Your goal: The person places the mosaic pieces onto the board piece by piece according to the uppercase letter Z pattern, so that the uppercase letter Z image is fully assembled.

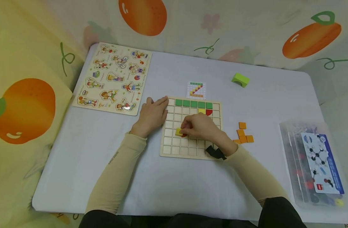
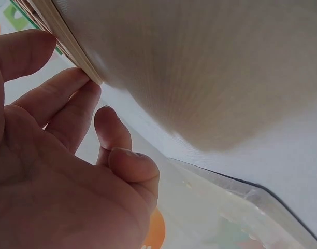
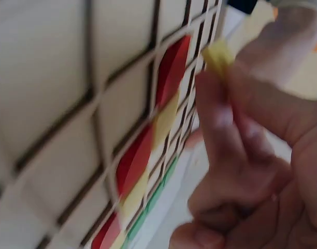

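A wooden grid board [image 1: 167, 141] lies before me, with a row of green squares [image 1: 194, 104] along its far side. A yellow square [image 1: 202, 111] and a red rounded piece [image 1: 209, 112] sit below that row; the right wrist view shows more red pieces [image 3: 132, 158] and yellow ones in a diagonal. My right hand [image 1: 201, 126] pinches a yellow square tile [image 3: 218, 56] between thumb and finger, just above the board's left-middle cells. At the board's far left corner, my left hand [image 1: 151, 114] touches the edge with its fingertips, the last two fingers bent.
Behind the board lies a small pattern card [image 1: 196, 90]. Several orange squares [image 1: 242, 138] are to its right, with a green arch block [image 1: 240, 79] farther back. A picture puzzle board [image 1: 112, 79] occupies the far left; a clear plastic box [image 1: 293, 164] stands at right.
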Motion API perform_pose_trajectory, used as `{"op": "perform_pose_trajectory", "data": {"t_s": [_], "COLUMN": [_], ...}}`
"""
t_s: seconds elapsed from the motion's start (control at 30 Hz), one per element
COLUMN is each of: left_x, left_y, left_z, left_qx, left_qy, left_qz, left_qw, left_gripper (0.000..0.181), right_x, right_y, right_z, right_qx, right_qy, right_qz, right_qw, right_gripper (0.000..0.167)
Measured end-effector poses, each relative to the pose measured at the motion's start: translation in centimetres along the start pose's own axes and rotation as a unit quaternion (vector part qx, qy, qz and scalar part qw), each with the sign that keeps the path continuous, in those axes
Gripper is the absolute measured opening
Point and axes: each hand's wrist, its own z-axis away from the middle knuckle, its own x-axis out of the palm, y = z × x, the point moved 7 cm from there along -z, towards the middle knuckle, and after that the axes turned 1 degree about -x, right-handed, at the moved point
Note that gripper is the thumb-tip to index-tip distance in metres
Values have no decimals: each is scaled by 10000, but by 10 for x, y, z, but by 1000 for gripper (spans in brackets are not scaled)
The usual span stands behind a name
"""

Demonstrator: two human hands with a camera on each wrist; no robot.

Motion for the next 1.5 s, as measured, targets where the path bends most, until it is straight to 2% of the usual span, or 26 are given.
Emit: {"op": "perform_pose_trajectory", "data": {"t_s": [0.17,0.57,0.77,0.87,1.0,1.23,1.3,1.37,1.43,1.5], "left_x": [1,0,0,-1,0,-1,-1,0,0,0], "left_y": [0,0,0,1,0,-1,-2,-3,-2,-1], "left_z": [-1,-1,-1,-1,-1,-1,0,0,0,-1], "left_qx": [10,-2,-16,-20,-36,-25,-38,-31,3,42], "left_qy": [20,41,16,9,-15,-7,7,16,31,40], "left_qz": [28,19,14,40,37,93,95,112,133,159], "left_qw": [10000,10000,10000,10000,10000,10000,9999,9999,9999,9999], "left_gripper": [49,49,49,49,49,49,49,49,49,49], "right_x": [8,14,10,11,16,15,11,2,-12,-27], "right_y": [-10,-11,-13,-16,-21,-19,-15,-4,15,40], "right_z": [-8,-14,-11,-11,-11,-10,-7,0,11,25], "right_qx": [41,464,348,93,-250,-278,-324,-191,155,709], "right_qy": [94,85,193,233,94,195,238,344,505,633], "right_qz": [317,974,1356,1289,1180,1259,1107,880,639,505], "right_qw": [9994,9941,9900,9913,9927,9915,9930,9953,9966,9942], "right_gripper": [14,12,14,16,24,26,23,21,18,17]}}
